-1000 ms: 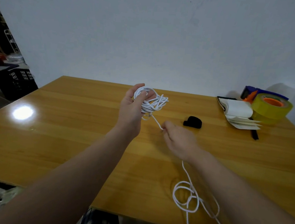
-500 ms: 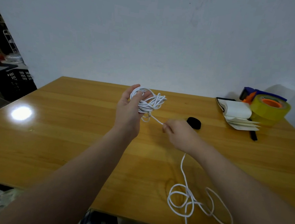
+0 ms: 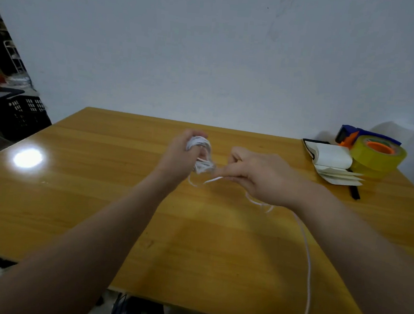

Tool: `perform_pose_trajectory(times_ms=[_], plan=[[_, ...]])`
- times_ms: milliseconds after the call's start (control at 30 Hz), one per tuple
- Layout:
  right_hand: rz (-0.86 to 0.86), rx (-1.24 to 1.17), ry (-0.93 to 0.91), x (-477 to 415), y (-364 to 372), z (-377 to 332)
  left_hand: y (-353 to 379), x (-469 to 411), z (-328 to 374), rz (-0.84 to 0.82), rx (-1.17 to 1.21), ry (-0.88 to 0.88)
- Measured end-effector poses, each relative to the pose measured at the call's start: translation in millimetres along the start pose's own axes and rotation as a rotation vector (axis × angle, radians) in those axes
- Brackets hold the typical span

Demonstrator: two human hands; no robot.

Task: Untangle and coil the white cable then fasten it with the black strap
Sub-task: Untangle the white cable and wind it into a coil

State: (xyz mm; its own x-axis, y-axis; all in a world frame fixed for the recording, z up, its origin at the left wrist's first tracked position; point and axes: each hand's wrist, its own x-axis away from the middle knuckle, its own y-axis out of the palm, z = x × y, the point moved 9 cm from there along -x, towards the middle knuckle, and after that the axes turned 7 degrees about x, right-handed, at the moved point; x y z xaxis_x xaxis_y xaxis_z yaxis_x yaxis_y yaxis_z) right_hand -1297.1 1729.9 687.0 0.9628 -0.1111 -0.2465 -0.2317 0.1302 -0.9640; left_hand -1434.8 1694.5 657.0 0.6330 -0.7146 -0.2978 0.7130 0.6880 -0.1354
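My left hand (image 3: 179, 152) is raised over the middle of the wooden table (image 3: 74, 196), closed around a bundle of coiled white cable (image 3: 201, 154) wrapped over its fingers. Just to the right, my right hand (image 3: 261, 176) pinches the free strand of the same cable close to the bundle. From under that hand the loose cable runs back along my right forearm and drops over the table's near edge at the bottom right. The black strap is hidden, apparently behind my right hand.
At the table's far right lie a folded white booklet (image 3: 332, 159), a yellow tape roll (image 3: 377, 155) on a blue-and-orange dispenser, and a black pen (image 3: 354, 192). A black crate (image 3: 23, 115) stands on the floor at the left.
My right hand has moved up and left toward the coil, drawing the cable in. The loose loops near the table's front edge have pulled out into one long strand. The strap is now covered.
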Motion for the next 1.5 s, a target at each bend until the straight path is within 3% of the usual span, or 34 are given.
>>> perform_pose_trajectory(times_ms=[100, 200, 333, 500, 567, 667, 767, 867, 967, 1033, 1267, 1500], plan=[[0.097, -0.164, 0.010, -9, -9, -2, 25, 9, 5, -0.187, 0.056, -0.049], [0.232, -0.430, 0.079, -15, -20, 10, 47, 18, 3, -0.393, 0.268, -0.117], [0.397, -0.651, 0.245, -13, -30, 36, 55, 22, 3, -0.444, 0.513, -0.224], [0.447, -0.619, 0.429, -3, -16, 62, 61, 32, 7, -0.421, 0.705, -0.425], [0.449, -0.581, 0.475, -1, -11, 66, 67, 39, 12, -0.514, 0.565, -0.441], [0.533, -0.584, 0.537, 3, -19, 72, 74, 46, 12, -0.595, 0.087, -0.260], [0.527, -0.583, 0.579, 8, -24, 78, 71, 43, 10, -0.481, 0.145, -0.217], [0.392, -0.694, 0.590, 14, -10, 78, 52, 25, 5, -0.267, 0.269, -0.235], [0.048, -1.138, 0.486, 11, 29, 44, 54, 22, 6, -0.219, 0.399, -0.247], [-0.083, -1.370, 0.400, 8, 46, 22, 59, 24, 10, -0.213, 0.446, -0.223], [0.011, -1.325, 0.508, 17, 51, 29, 36, 23, 8, -0.018, 0.293, -0.134], [0.230, -1.737, 0.680, 22, 66, 25, 34, 19, 7, 0.014, 0.125, -0.049]])
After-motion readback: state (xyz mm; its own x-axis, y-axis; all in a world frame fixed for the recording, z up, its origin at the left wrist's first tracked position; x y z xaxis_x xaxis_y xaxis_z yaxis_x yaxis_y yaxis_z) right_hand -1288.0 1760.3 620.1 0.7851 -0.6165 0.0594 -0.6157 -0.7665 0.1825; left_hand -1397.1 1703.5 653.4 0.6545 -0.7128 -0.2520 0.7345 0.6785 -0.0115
